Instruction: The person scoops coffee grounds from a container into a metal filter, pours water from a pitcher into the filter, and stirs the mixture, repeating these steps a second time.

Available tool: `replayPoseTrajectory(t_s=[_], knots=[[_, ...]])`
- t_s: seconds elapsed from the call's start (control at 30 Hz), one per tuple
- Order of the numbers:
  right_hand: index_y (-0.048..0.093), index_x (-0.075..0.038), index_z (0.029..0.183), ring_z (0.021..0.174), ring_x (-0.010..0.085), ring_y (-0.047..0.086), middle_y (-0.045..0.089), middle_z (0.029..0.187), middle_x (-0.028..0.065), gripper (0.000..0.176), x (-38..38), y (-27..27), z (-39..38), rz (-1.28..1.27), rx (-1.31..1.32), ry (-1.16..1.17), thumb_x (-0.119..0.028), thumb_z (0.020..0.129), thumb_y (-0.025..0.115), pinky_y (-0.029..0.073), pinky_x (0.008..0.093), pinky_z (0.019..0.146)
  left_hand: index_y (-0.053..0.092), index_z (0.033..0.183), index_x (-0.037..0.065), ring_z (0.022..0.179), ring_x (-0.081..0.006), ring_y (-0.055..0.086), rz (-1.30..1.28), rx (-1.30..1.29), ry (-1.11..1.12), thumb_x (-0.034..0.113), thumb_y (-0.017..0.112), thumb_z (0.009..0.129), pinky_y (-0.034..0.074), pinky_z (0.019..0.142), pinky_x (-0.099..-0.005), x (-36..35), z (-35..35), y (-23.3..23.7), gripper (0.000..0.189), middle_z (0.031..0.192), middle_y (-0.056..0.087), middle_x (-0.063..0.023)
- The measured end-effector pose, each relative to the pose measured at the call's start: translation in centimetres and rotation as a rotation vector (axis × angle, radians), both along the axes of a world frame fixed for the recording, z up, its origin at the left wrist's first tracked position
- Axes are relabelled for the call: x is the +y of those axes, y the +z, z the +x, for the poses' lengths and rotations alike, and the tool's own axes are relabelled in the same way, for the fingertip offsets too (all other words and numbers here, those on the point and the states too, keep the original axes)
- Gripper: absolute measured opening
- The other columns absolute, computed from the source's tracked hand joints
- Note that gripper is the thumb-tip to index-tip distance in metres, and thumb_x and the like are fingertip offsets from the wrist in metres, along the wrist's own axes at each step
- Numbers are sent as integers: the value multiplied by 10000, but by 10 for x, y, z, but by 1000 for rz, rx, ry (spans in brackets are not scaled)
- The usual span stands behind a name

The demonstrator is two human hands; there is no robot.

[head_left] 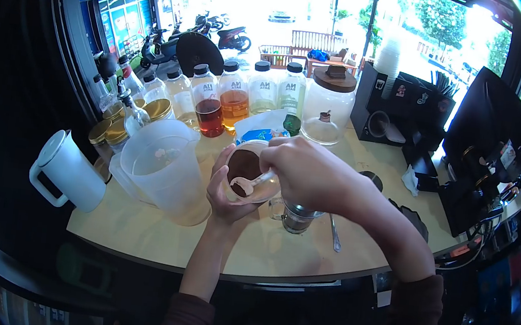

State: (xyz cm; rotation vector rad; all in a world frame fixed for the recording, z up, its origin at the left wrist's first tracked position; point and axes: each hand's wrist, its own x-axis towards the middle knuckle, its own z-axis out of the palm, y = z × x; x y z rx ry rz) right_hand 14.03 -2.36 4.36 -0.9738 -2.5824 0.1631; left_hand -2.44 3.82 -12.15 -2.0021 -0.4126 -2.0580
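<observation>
My left hand (222,202) is wrapped round a see-through tub (265,192), tilted toward me, with dark brown powder (246,162) inside. Pinched in my right hand (303,172) is a white measuring spoon (246,183); its bowl is at the tub's mouth and carries some of the powder. Below my right hand a glass mug (297,222) stands on the table, partly hidden, and what it contains is hard to make out. To the right of the mug lies a metal spoon (334,234). Behind the tub sits a white and blue packet (262,132).
Left of my hands stand a large frosted pitcher (161,161) and a white jug (72,170). Along the back are several capped bottles (234,103) and a wooden-lidded jar (328,109). A black organizer (411,112) and a dark screen (488,134) stand at the right.
</observation>
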Motion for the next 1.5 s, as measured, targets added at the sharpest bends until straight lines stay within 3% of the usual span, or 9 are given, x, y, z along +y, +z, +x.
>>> replayPoseTrajectory(t_s=[0.13,0.37,0.5,0.6,0.67,0.8,0.87,1.07,1.5], knots=[[654,34,860,804,347,635,650,855,209,155,2,7,14,-112,171,-97,18,779,523,491,399,762,209,1394,136,1159,-396,542,-66,-31,-40,204,911,593,543,901,-448,-4,1,10,1067,1366,376,-309],[675,14,899,746,243,628,641,784,151,177,9,7,28,-192,290,-161,-21,792,538,488,348,705,191,1395,137,1161,-402,540,-99,-33,-19,185,906,602,545,899,-452,-5,0,10,1069,1374,357,-315],[674,12,885,742,239,617,632,776,144,164,5,8,28,-189,297,-140,-25,793,543,481,348,693,190,1394,138,1164,-402,537,-95,-16,2,191,906,603,544,902,-453,-5,0,9,1068,1375,354,-315],[664,44,881,840,339,656,671,859,212,213,2,4,26,-124,234,-80,-15,762,496,504,389,794,193,1390,137,1164,-401,537,-105,-16,-7,199,907,604,543,903,-454,-5,0,9,1064,1374,352,-317],[669,7,861,723,210,607,630,767,133,138,5,-2,26,-36,300,-77,-22,784,559,468,340,675,193,1390,136,1164,-402,538,-85,-24,-16,204,907,605,543,902,-455,-5,0,10,1063,1374,351,-318],[669,7,867,721,207,607,630,774,134,139,6,0,27,-164,291,-101,-18,786,559,469,324,686,193,1392,134,1164,-404,537,-96,-20,8,203,906,607,541,904,-459,-6,-1,8,1064,1372,357,-319],[672,5,871,718,187,605,630,780,119,137,14,-5,30,-203,329,-107,-29,801,560,472,303,707,153,1379,105,1233,-378,453,-145,-12,-12,216,914,595,431,1033,-486,-5,-2,4,1098,1376,340,-263],[698,1,866,753,121,632,674,756,87,180,30,-10,43,-388,441,-146,-91,777,571,497,287,707,175,1376,88,1232,-356,459,-189,-42,-4,214,922,579,425,1043,-475,-6,-3,3,1100,1358,359,-251],[667,27,905,849,104,596,664,851,54,153,-2,0,87,-238,588,-232,-112,856,628,471,276,804,222,1386,53,1212,-339,485,-274,-115,-36,193,905,591,418,1029,-463,-4,-6,3,1057,1345,402,-239]])
